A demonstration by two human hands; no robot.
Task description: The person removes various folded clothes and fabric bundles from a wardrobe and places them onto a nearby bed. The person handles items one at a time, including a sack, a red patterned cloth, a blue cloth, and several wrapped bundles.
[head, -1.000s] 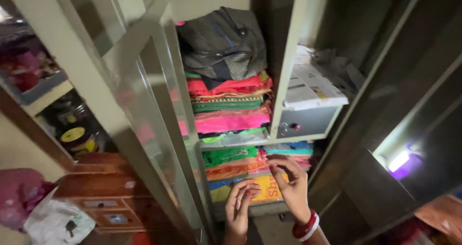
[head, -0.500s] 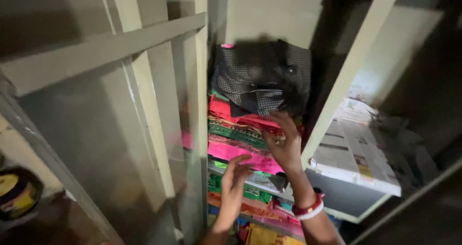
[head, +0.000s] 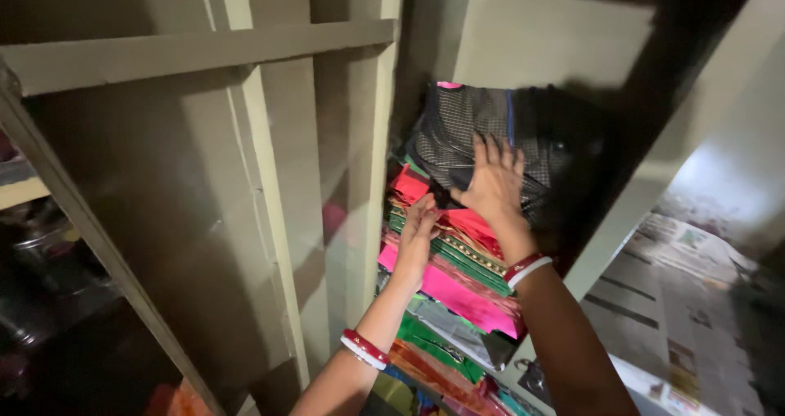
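Note:
Inside an open metal cupboard, a dark checked cloth bundle (head: pixel 482 130) lies on top of a stack of folded coloured fabrics (head: pixel 458 285): red, green, pink and orange. My right hand (head: pixel 492 183) rests flat, fingers spread, on the lower front of the dark bundle. My left hand (head: pixel 419 234) presses against the left side of the stack, at the red and green folds just below the bundle. Both wrists wear red and white bangles. Neither hand visibly holds anything.
The cupboard's beige open door (head: pixel 204 179) with its crossbars fills the left. A compartment lined with newspaper (head: pixel 687 301) sits at the lower right. Dark pots (head: pixel 41 252) show at the far left. A lower shelf holds more folded fabrics (head: pixel 433 383).
Both hands have risen from the lower shelf's fabrics up to the top of the upper stack, and the view has moved closer to the cupboard.

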